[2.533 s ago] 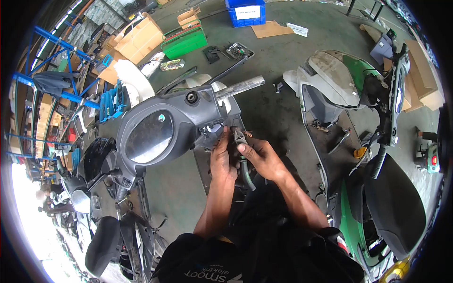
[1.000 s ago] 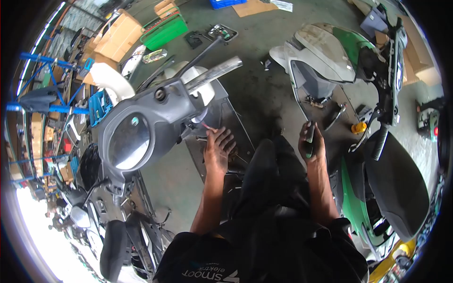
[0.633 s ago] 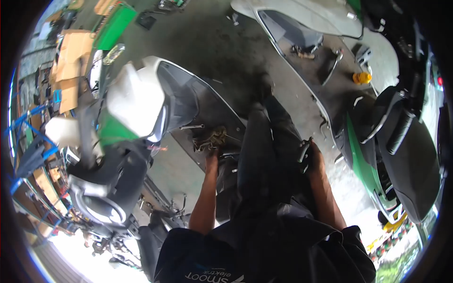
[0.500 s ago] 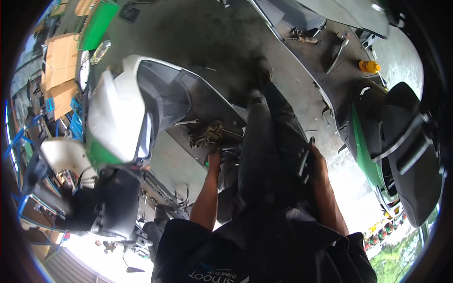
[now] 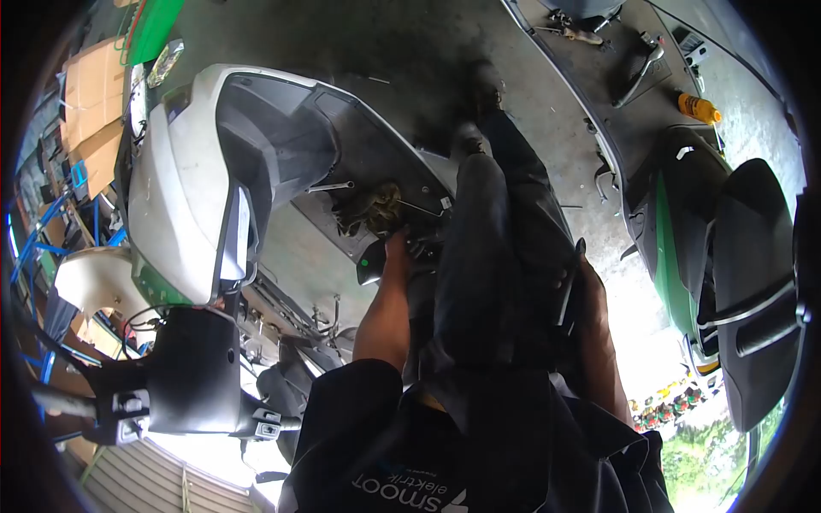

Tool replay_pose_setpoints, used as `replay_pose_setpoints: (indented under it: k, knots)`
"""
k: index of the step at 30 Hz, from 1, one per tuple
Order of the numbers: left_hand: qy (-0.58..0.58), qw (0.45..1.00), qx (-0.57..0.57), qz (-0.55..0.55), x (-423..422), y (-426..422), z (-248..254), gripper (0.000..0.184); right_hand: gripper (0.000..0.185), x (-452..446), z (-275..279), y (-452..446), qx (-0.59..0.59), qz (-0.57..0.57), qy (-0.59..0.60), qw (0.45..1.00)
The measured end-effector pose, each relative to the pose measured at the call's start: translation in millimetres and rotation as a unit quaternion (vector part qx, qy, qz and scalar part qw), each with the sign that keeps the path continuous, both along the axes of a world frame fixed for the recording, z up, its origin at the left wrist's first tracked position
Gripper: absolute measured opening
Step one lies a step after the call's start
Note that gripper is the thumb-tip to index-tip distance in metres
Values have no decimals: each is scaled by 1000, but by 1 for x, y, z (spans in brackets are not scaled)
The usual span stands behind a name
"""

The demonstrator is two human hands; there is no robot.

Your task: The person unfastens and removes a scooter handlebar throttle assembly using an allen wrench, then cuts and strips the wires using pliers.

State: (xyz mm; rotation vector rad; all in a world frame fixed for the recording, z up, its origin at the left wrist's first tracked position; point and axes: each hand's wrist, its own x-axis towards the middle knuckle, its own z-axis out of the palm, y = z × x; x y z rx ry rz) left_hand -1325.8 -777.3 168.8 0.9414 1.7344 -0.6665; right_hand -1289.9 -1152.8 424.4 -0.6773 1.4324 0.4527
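My left hand (image 5: 398,244) is down beside my left leg, just below a crumpled brownish cloth (image 5: 379,209) on the scooter's dark footboard. Next to its wrist sits a dark part with a green dot (image 5: 368,262). Its fingertips are hard to make out, and so is anything in them. Along the outside of my right thigh hangs my right hand (image 5: 588,278), its fingers mostly hidden behind the dark trousers (image 5: 530,222). A small dark tip shows at its upper end; I cannot tell what it is.
To the left stands a white and green scooter front (image 5: 184,188) with a black handlebar cover (image 5: 192,372). A metal rod (image 5: 332,186) lies near the cloth. On the right are another scooter's black seat (image 5: 757,295), a yellow bottle (image 5: 699,109) and a brake lever (image 5: 641,73).
The whole view has shifted, with the footboard, cloth and white scooter front now higher in the picture. Both hands stay beside my legs, and the dark part with the green dot shows more fully.
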Motion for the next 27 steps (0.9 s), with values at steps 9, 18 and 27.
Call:
replay_pose_setpoints:
  k: [9,18,27]
  knots:
    - [-159,982,-76,69,-47,31,111,45,31,2,9,16,16,31,-95,995]
    - [-362,928,-68,-53,12,4,324,26,35,39,60,58,55,175,-190,964]
    - [-535,780,-21,-322,57,-47,437,37,45,87,109,119,204,257,-254,910]
